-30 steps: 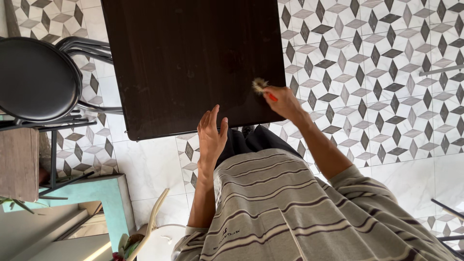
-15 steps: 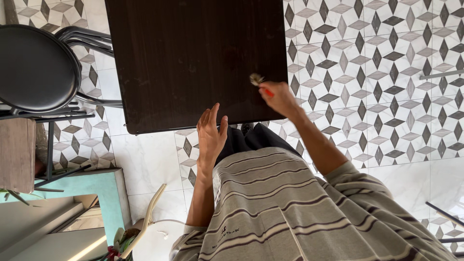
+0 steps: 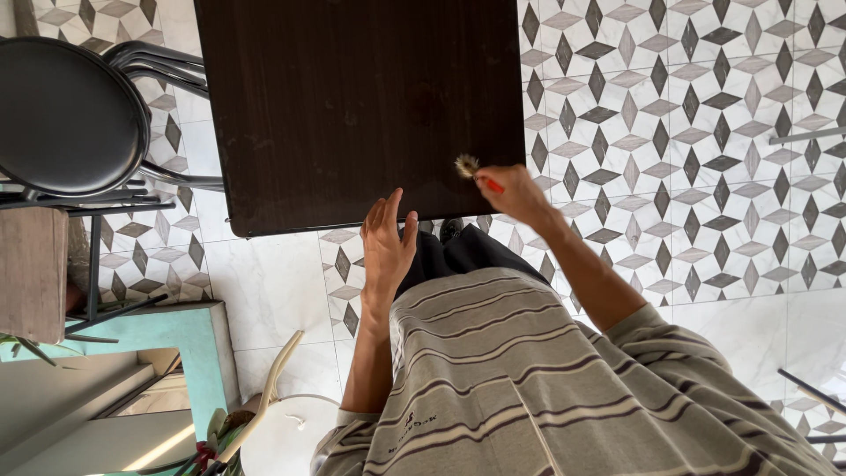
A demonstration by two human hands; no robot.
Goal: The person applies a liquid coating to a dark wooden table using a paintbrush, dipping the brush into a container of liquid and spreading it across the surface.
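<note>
A dark brown square table [image 3: 352,97] fills the top middle of the head view. My right hand [image 3: 515,192] is closed around a small brush with an orange handle [image 3: 492,183]; its pale bristle head [image 3: 466,165] rests on the tabletop near the right edge. My left hand [image 3: 388,242] lies flat with fingers together at the table's near edge, holding nothing. A grey striped shirt covers my torso at the bottom.
A black round-seat chair [image 3: 66,119] with metal legs stands left of the table. The floor has grey-and-white patterned tiles [image 3: 687,106]. A teal-edged ledge [image 3: 189,339], a white round object [image 3: 278,436] and a wooden stool [image 3: 31,273] sit at lower left.
My right hand with the brush shifted a little down and toward me along the table's right edge. The view moved slightly. My left hand stayed in place.
</note>
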